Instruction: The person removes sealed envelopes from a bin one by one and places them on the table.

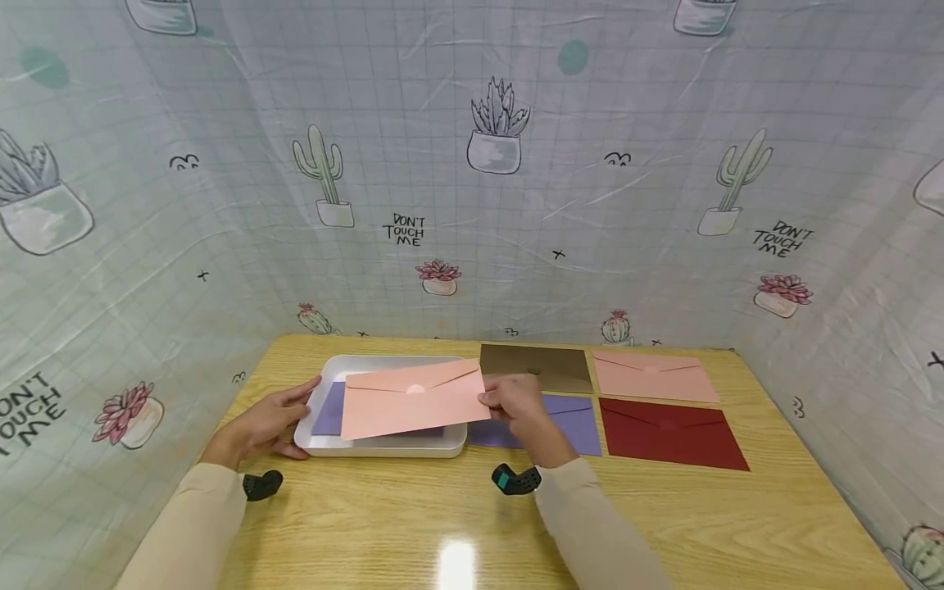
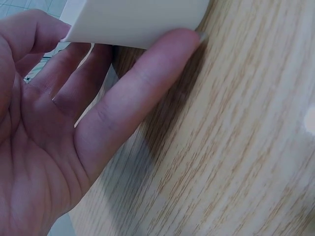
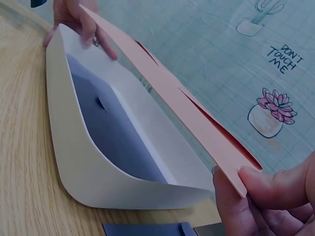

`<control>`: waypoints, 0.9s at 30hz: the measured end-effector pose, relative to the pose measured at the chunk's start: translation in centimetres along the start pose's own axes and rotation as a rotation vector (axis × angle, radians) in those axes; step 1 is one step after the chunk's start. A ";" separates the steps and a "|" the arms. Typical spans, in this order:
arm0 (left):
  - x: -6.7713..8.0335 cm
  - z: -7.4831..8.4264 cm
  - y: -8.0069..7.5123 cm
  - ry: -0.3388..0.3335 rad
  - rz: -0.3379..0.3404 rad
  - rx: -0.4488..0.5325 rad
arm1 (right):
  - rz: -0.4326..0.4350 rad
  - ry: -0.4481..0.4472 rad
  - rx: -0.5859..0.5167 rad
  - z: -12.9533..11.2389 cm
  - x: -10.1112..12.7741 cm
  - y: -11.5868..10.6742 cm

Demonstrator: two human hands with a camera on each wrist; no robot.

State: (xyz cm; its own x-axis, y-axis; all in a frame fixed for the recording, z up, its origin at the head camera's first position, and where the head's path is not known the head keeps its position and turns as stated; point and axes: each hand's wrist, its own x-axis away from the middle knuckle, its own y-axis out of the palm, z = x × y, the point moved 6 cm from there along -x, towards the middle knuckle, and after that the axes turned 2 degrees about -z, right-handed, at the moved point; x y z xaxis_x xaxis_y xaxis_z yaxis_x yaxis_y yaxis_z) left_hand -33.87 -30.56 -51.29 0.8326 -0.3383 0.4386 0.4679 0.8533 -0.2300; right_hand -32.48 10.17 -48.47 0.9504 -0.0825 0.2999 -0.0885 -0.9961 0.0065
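My right hand pinches the right end of a pink envelope between thumb and fingers. The envelope hangs tilted over a white tray, its flap side and round pale seal showing in the head view. Inside the tray lies a purple envelope, partly covered by the pink one in the head view. At the tray's left end, my left hand grips the wall. Its thumb lies along the tray's outer side, and other fingers reach over the rim in the right wrist view.
Right of the tray, a brown envelope and another pink envelope lie at the back. In front of them are a second purple envelope and a dark red envelope. A printed curtain surrounds the wooden table.
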 end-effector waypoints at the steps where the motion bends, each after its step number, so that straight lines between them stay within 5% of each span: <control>1: 0.0 0.0 0.1 0.003 -0.001 -0.001 | -0.004 -0.004 0.004 0.0 0.1 -0.2; 27: 0.3 -0.6 0.9 0.033 -0.030 0.036 | -0.030 -0.013 0.109 0.9 1.3 -5.9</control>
State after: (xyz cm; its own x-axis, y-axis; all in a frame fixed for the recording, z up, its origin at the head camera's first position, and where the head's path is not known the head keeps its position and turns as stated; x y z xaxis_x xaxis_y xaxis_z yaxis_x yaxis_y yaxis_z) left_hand -32.99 -30.14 -51.86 0.8280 -0.3759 0.4160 0.4822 0.8561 -0.1861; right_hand -30.47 15.94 -49.02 0.9559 -0.0526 0.2889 -0.0279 -0.9956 -0.0890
